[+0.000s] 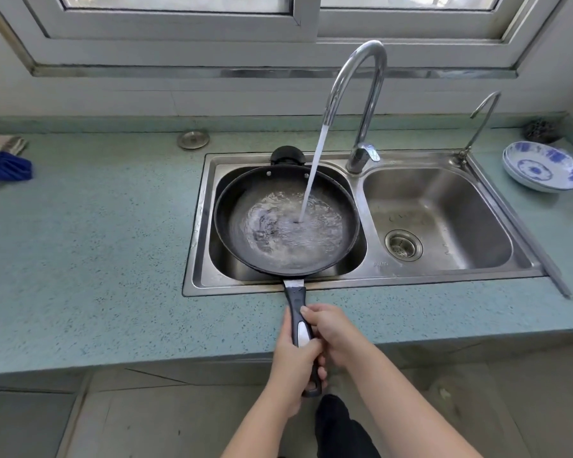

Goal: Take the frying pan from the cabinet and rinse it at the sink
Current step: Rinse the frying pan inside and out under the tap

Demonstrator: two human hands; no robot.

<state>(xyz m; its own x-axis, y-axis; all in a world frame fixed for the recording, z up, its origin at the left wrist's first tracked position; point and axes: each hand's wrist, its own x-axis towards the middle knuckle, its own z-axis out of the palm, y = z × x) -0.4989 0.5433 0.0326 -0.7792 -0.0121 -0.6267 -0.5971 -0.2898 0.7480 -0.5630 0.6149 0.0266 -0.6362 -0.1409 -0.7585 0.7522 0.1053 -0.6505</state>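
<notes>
Beside the steel sink [444,276], blue-and-white plates [543,167], black frying pan [242,196] under running tap [361,90], left hand [293,368] and right hand [333,335] gripping its handle [295,300].

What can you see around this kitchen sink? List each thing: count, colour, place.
sink: one, steel, two basins, in counter
frying pan: one, black, over left basin, under running water
tall faucet: one, chrome, between basins
small faucet: one, chrome, behind right basin
drain cover: one, metal, counter behind sink
dishes: stack, blue-and-white, counter right
cloths: pile, blue and striped, counter left
left hand: grips handle end
right hand: grips handle farther up
</notes>
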